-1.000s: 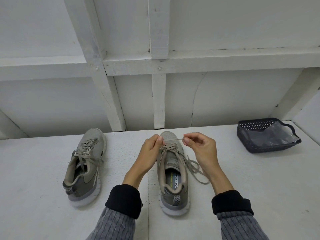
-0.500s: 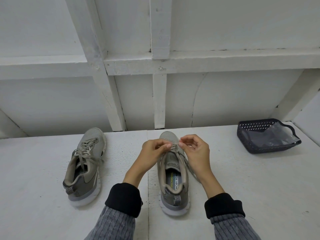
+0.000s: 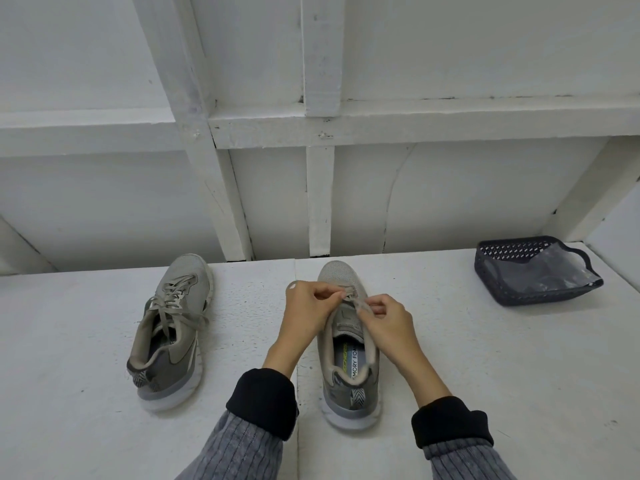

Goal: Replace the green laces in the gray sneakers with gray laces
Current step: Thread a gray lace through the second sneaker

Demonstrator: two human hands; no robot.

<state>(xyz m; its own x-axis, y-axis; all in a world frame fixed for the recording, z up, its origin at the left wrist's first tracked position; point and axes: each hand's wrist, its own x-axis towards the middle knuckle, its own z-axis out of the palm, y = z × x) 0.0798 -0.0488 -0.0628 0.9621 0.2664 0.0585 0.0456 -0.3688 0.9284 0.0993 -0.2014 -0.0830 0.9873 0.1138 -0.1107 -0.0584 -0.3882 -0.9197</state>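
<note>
We're on the near sneaker (image 3: 349, 344), toe pointing at the back wall, heel toward us, center of the tabletop (image 3: 485, 358). Landmark = this shoe. Both hands sit over its lower eyelets, near the toe end of the throat.

Left hand (image 3: 306, 311): fingers curled, pinching the gray lace (image 3: 356, 301) just left of the eyelet row; a small loop of lace pokes out past the knuckles, left of the shoe. Right hand (image 3: 389, 318): fingers also curled, pinching the same lace just right of the row. So both are grasping lace, nothing released. No green lace visible anywhere in view.

Second sneaker (image 3: 173, 327) sits well left of our shoe, looks fully laced w/ gray, ends lying loose across the tongue. Dark basket (image 3: 530, 268) w/ a clear plastic bag in it is far right of the shoe, toward the wall.

Our read: mid-threading on shoe 2, low eyelets, prob. more than halfway overall.

To do this step well:
- keep the lace flat, no twist before it enters the eyelet
- feed the aglet from the same side each row so the cross pattern matches the left shoe
- pull both ends even after each row, check lengths match
- one hand should brace the eyelet flap while the other pulls, else the shoe slides on the tabletop
- don't overtighten low rows; the tongue bunches.
</note>
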